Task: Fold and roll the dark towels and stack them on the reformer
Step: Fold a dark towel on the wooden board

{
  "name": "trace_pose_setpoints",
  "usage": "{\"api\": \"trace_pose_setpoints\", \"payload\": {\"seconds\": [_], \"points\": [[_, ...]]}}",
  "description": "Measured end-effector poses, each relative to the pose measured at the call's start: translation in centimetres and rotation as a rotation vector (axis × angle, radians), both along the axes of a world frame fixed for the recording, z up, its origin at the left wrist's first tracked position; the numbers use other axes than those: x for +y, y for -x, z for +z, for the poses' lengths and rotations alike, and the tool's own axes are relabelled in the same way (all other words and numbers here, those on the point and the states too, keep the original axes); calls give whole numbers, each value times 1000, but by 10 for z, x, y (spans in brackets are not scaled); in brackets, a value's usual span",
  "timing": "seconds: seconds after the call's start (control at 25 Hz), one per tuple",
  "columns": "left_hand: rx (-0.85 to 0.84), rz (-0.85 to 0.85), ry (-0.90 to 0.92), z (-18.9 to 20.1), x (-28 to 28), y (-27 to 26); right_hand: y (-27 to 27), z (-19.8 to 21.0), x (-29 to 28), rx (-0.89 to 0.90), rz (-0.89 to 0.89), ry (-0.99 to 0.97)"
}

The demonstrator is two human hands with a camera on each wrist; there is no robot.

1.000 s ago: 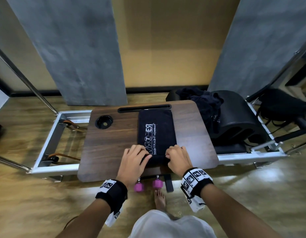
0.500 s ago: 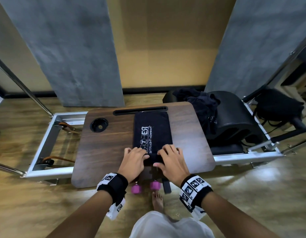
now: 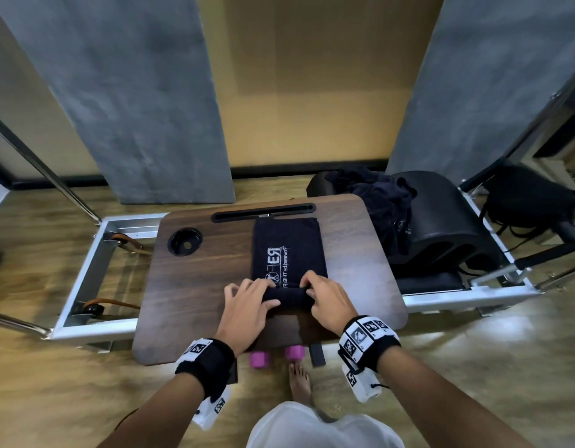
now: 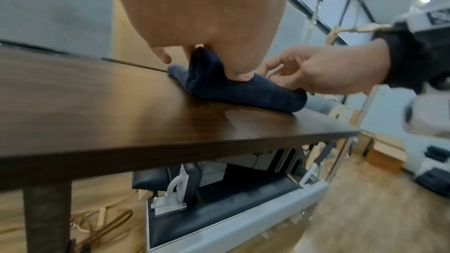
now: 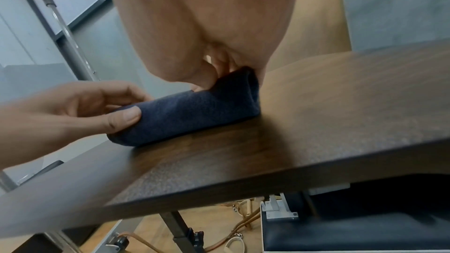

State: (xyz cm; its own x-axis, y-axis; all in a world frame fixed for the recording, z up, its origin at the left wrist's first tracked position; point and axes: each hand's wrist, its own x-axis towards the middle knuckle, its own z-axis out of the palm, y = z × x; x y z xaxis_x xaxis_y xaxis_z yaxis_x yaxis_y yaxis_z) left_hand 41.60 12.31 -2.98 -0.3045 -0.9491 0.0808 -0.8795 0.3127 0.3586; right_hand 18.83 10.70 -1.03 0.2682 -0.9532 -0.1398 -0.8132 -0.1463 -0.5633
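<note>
A dark towel (image 3: 287,250) with white lettering lies folded into a long strip on a brown wooden tabletop (image 3: 189,289). Its near end is rolled into a short tube (image 4: 233,91) (image 5: 194,111). My left hand (image 3: 247,302) grips the tube's left end, thumb on the near side and fingers over the top. At the right end my right hand (image 3: 324,295) pinches the roll the same way. In the wrist views the fingers curl over the roll and hide its far side. A heap of loose dark towels (image 3: 379,202) lies on the reformer to the right.
The tabletop stands across the silver reformer frame (image 3: 85,276). It has a round cup hole (image 3: 185,242) at the back left and a slot (image 3: 263,212) along the back edge. A black padded barrel (image 3: 447,227) sits right of the heap. Pink dumbbells (image 3: 276,355) and my bare foot (image 3: 299,379) are on the floor.
The roll has moved away from me along the strip and grown thicker, covering more of the lettering. Both hands have travelled forward with it.
</note>
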Motion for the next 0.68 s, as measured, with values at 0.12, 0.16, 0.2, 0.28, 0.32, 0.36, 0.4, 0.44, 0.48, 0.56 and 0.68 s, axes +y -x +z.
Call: {"api": "trace_pose_setpoints", "payload": {"seconds": [0.12,0.16,0.2,0.28,0.32,0.36,0.4,0.44,0.48,0.56,0.68], "points": [[126,88,-78,-1,-11,3,3,-3,1,-67,-1,89],[142,101,-94,-2,-15,4,5,-5,3,-37,26,109],[156,110,-105,-3,-19,4,8,-7,3,25,72,125],[171,106,-103,-4,-23,5,10,-9,4,193,133,192],[156,94,-77,-6,-23,5,10,-8,3,241,135,227],[124,84,-36,-8,-22,4,10,-8,1,257,139,261],[93,84,9,-9,-19,3,8,-8,-1,258,146,280],[76,92,50,-10,-17,1,6,-7,-4,257,158,286],[66,94,77,-11,-15,-1,5,-7,-7,253,173,278],[1,56,82,-11,-13,-5,5,-6,-15,221,184,223],[-15,35,45,-8,-16,-10,5,2,-27,123,157,84]]}}
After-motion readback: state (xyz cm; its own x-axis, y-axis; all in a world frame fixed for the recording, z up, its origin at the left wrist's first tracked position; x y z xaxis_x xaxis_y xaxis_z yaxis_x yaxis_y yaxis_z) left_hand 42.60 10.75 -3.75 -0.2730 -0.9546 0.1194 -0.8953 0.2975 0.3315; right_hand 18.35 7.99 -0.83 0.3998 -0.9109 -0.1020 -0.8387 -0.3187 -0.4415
